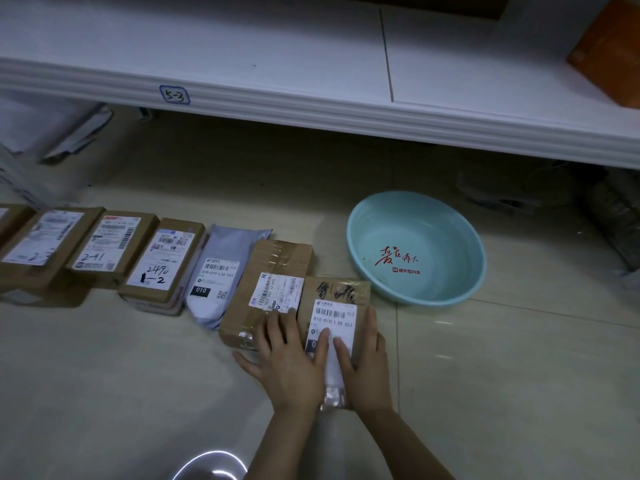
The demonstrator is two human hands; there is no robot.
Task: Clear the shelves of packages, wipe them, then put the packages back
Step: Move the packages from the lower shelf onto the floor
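Tiled floor (121, 393) below white shelf (277, 46), basin (450, 244) nearby; left grip (294, 362), right grip (367, 368) flat on end box (343, 289)

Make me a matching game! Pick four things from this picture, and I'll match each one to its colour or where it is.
Things:
1. basin
2. mailer bag
3. label 5-3
4. scribbled box

Clues:
A. stuck on the front edge of the shelf
B. the left hand and the right hand rest on it
C. light blue-green, with red writing inside
D. grey

Pairs: 1-C, 2-D, 3-A, 4-B
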